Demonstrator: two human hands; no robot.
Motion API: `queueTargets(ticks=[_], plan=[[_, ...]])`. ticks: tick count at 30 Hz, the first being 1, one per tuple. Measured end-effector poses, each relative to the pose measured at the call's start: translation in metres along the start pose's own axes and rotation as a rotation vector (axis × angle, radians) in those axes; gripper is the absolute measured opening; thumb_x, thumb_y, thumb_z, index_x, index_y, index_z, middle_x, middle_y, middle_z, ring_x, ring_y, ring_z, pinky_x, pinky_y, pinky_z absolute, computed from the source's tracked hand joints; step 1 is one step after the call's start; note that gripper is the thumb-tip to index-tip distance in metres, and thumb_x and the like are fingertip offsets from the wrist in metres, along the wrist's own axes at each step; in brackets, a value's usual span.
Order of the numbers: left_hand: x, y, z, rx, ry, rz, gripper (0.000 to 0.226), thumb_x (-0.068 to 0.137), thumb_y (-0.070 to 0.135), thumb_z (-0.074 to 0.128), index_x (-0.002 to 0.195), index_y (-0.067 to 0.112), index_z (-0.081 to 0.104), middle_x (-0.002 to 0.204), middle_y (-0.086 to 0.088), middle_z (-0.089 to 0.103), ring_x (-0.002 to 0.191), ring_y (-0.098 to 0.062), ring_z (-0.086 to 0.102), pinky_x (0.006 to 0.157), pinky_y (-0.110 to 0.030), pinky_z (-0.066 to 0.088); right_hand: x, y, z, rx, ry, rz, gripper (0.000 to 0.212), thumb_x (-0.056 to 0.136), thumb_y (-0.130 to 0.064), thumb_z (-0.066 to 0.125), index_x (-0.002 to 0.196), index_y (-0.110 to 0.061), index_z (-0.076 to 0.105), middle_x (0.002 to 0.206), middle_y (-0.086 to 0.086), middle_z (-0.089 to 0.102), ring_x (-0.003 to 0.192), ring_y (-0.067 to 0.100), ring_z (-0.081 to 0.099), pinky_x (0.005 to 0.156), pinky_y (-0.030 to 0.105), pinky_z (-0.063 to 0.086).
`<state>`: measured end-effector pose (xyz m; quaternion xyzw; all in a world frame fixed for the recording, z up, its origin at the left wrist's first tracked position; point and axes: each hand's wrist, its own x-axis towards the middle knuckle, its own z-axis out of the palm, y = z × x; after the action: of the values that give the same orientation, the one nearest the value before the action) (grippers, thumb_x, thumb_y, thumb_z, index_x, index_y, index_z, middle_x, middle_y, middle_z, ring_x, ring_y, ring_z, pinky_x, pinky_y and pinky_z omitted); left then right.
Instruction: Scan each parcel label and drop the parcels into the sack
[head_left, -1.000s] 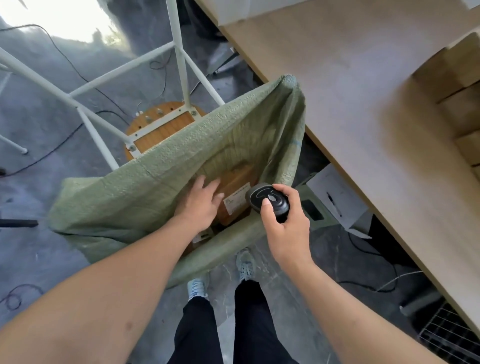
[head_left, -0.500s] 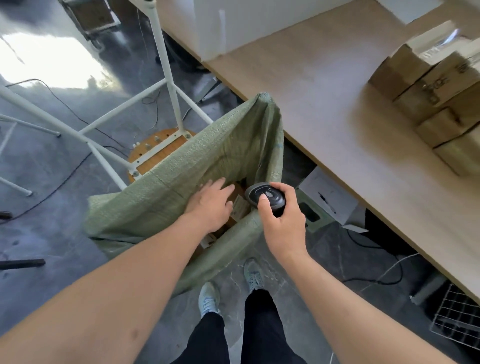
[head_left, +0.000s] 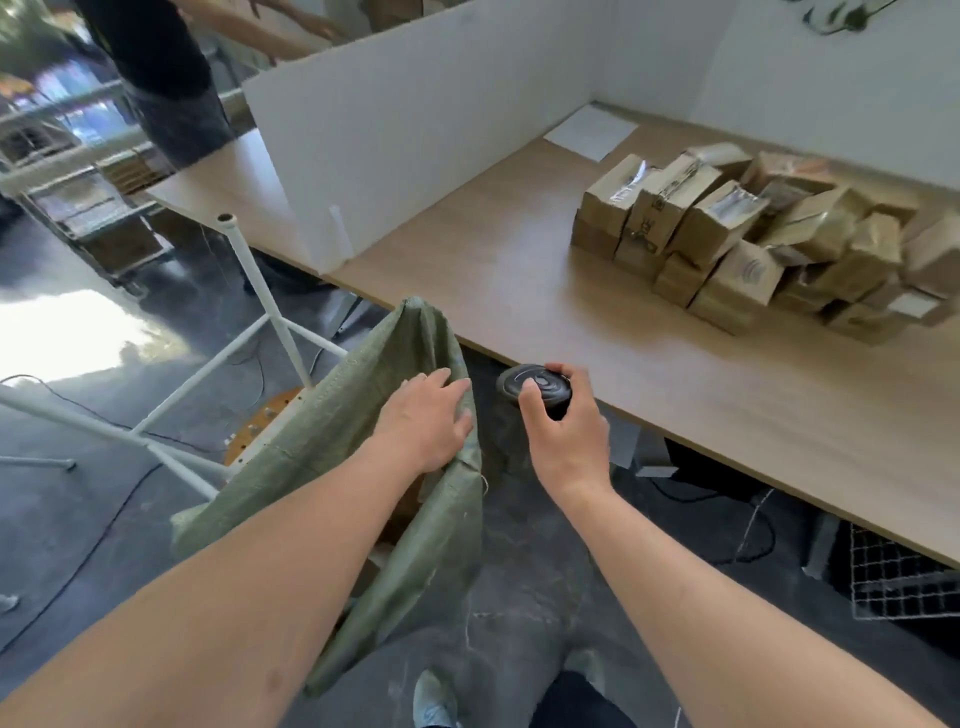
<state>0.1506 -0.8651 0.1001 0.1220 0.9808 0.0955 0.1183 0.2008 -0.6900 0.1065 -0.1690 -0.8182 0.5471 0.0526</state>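
Note:
A green woven sack (head_left: 332, 441) hangs from a white frame at the table's near edge, its mouth partly folded. My left hand (head_left: 426, 421) rests on the sack's rim with fingers spread and nothing in it. My right hand (head_left: 563, 431) grips a black handheld scanner (head_left: 535, 387) just right of the sack, below the table edge. A pile of several brown cardboard parcels (head_left: 753, 244) lies on the wooden table (head_left: 519, 260) at the right, well away from both hands. The sack's contents are hidden.
A white partition board (head_left: 415, 130) stands on the table at the left. White frame legs (head_left: 249, 280) and a round wooden stool (head_left: 270, 421) sit behind the sack. Another person (head_left: 166, 78) stands at the far left. Cables and a wire basket (head_left: 904, 577) lie on the floor.
My view has lifted from the sack to the table and the parcel pile. My left hand has come out of the sack onto its rim. The parcel inside is out of sight.

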Motion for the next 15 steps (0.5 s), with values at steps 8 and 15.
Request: queueTargets(ticks=[8, 15], plan=[[0.043, 0.125, -0.038, 0.03, 0.088, 0.096, 0.053, 0.106, 0.037, 0.049, 0.155, 0.018, 0.047, 0.155, -0.011, 0.049, 0.141, -0.033, 0.046, 0.119, -0.044, 0.036, 0.044, 0.002, -0.123, 0.048, 0.112, -0.042, 0.028, 0.102, -0.048, 0.063, 0.128, -0.041, 0.056, 0.104, -0.021, 0.066, 0.097, 0.01, 0.066, 0.086, 0.039, 0.057], [0.091, 0.254, -0.043, 0.007, 0.13, 0.189, 0.059, 0.107, 0.04, 0.048, 0.161, 0.02, 0.038, 0.167, -0.009, 0.034, 0.151, -0.03, 0.035, 0.124, -0.044, 0.032, 0.086, 0.027, -0.243, 0.101, 0.227, -0.04, 0.026, 0.102, -0.049, 0.061, 0.126, -0.043, 0.052, 0.108, -0.014, 0.069, 0.099, 0.017, 0.071, 0.086, 0.044, 0.06]])
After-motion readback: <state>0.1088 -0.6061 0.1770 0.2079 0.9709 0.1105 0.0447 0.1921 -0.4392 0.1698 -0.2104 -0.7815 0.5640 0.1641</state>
